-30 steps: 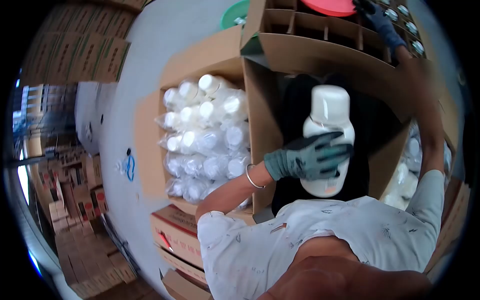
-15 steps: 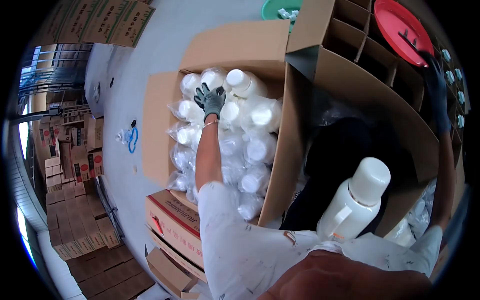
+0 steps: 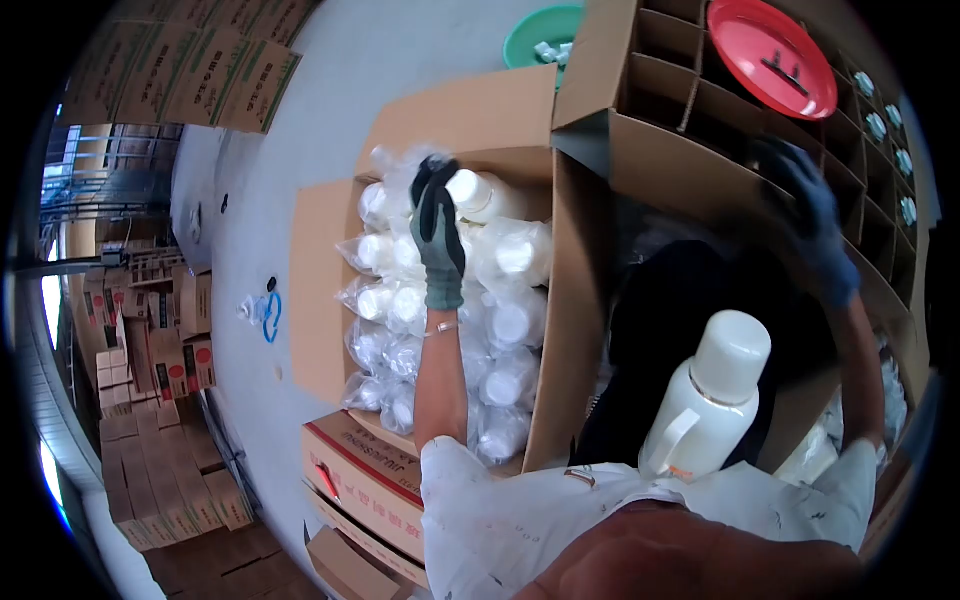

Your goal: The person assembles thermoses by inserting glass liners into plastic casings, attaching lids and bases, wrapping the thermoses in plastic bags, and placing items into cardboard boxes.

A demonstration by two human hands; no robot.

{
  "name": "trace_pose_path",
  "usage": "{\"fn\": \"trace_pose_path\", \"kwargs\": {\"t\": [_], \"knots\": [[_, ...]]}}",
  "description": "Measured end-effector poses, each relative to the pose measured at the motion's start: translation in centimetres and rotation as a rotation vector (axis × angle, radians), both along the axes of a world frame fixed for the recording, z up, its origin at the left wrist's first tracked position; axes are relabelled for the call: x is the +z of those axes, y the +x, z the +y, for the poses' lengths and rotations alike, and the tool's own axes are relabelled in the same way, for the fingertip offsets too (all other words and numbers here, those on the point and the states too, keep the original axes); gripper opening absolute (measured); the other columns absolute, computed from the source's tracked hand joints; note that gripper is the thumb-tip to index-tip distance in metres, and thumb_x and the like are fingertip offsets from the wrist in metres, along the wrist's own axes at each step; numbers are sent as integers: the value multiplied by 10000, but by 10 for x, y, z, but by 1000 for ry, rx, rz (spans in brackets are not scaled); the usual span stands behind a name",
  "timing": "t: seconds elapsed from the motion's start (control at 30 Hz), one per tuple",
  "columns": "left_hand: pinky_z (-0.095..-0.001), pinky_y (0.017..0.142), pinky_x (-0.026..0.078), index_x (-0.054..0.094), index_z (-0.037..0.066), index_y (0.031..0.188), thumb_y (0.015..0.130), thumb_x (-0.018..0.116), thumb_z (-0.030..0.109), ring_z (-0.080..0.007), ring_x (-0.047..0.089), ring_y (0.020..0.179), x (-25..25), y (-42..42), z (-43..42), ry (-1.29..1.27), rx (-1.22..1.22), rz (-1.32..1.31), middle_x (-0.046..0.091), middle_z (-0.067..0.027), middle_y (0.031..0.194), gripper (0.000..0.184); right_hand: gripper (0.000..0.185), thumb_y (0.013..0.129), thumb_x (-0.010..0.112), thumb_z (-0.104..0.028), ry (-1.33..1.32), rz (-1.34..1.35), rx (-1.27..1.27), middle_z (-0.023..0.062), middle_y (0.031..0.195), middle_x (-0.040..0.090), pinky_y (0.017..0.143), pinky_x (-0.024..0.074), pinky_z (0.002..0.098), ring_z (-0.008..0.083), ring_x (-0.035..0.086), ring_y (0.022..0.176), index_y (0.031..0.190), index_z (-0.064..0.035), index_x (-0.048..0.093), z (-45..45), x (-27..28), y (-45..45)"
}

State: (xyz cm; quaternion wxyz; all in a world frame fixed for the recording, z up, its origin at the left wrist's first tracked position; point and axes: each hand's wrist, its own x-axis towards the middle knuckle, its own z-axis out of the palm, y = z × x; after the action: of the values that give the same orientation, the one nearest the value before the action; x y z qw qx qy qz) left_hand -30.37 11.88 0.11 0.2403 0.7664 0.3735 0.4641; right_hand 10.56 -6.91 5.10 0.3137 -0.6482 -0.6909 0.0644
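My left hand (image 3: 438,230), in a grey-green and black glove, is closed on the clear plastic bag (image 3: 402,172) around a white bottle at the far end of an open carton (image 3: 440,110). Several bagged white bottles (image 3: 512,325) stand in rows there, and one white-capped bottle (image 3: 478,194) beside my fingers has its top bare. My right hand (image 3: 808,220), also gloved and somewhat blurred, hangs beside the divided carton (image 3: 690,150) with fingers apart and nothing visible in them. A white thermos jug (image 3: 710,400) with a handle leans against my body.
A red basin (image 3: 760,45) holding dark pieces sits on the carton dividers. Beyond the cartons lies a green basin (image 3: 520,45) with small white items. A printed carton (image 3: 370,480) with a red tool is at lower left. Stacked cartons (image 3: 165,460) line the left side.
My left hand has gone from spread fingers over the bottles to gripping plastic and lifting it slightly. My right hand has moved from the red basin's edge back toward my body.
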Motion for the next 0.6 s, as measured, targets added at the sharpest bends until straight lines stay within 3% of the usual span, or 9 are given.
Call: {"fn": "trace_pose_path", "kwargs": {"t": [0.03, 0.1, 0.17, 0.23, 0.3, 0.4, 0.47, 0.57, 0.6], "knots": [[-370, 1057, 353, 582, -57, 1151, 981, 410, 124, -255, 468, 1233, 24, 21, -19, -38, -109, -42, 525, -141, 1269, 302, 447, 835, 649, -103, 19, 46, 143, 197, 1287, 510, 1026, 398, 414, 342, 493, 1208, 1260, -18, 539, 17, 1, -15], [-425, 1086, 339, 550, -30, 1217, 997, 352, 190, -256, 457, 1261, 50, 52, -43, -400, -535, -467, 526, -132, 1285, 370, 573, 816, 701, -196, 65, 233, 309, 163, 1281, 494, 1004, 442, 404, 313, 511, 1175, 1324, -50, 482, 43, 0, -52], [-472, 1079, 354, 505, -35, 1265, 1010, 336, 273, -267, 477, 1249, 79, 88, -58, -338, -593, -389, 506, -152, 1312, 434, 693, 773, 767, -287, -137, 681, 381, 140, 1280, 479, 959, 481, 371, 273, 513, 1152, 1344, -53, 452, 47, 20, -87], [-481, 1090, 336, 492, -31, 1284, 1012, 340, 320, -273, 474, 1254, 106, 122, -67, -472, -697, -527, 490, -154, 1341, 469, 478, 817, 732, -355, -173, 843, 478, 115, 1018, 649, 824, 542, 319, 213, 630, 925, 1145, -28, 617, 79, -9, -86], [-433, 1131, 274, 434, -16, 1354, 1008, 322, 406, -280, 430, 1298, 114, 139, -59, -503, -786, -495, 440, -119, 1417, 557, 348, 886, 651, -292, -458, 1173, 280, 73, 900, 661, 769, 544, 285, 149, 639, 849, 1118, -36, 616, 64, 24, -72], [-392, 1116, 307, 394, -47, 1369, 1032, 304, 297, -261, 443, 1287, 99, 137, -57, -482, -788, -618, 434, -148, 1409, 490, 280, 902, 625, -353, -208, 1610, 125, 25, 827, 647, 608, 495, 241, 102, 601, 702, 947, -77, 641, 59, 8, -18], [-395, 1144, 238, 329, -18, 1424, 964, 443, 300, -259, 349, 1357, 68, 126, -48, -133, -747, -129, 372, -144, 1462, 571, 255, 902, 630, -303, -199, 1785, 320, 47, 870, 661, 695, 524, 251, 126, 630, 794, 956, -54, 639, 55, -10, 36], [-363, 1123, 267, 207, 18, 1480, 804, 622, -34, -241, 274, 1389, 18, 145, -63, -259, -828, 6, 264, -96, 1522, 794, 330, 906, 623, -300, -149, 1939, 432, 96, 1038, 668, 899, 512, 309, 172, 635, 956, 1078, -18, 623, 42, -12, 67], [-350, 1116, 276, 200, 26, 1483, 809, 636, -15, -225, 273, 1385, 19, 164, -84, -435, -829, -79, 247, -93, 1527, 803, 367, 912, 611, -317, -228, 1959, 547, 102, 1079, 659, 949, 487, 328, 180, 623, 993, 1130, -22, 607, 41, -8, 69]]}}
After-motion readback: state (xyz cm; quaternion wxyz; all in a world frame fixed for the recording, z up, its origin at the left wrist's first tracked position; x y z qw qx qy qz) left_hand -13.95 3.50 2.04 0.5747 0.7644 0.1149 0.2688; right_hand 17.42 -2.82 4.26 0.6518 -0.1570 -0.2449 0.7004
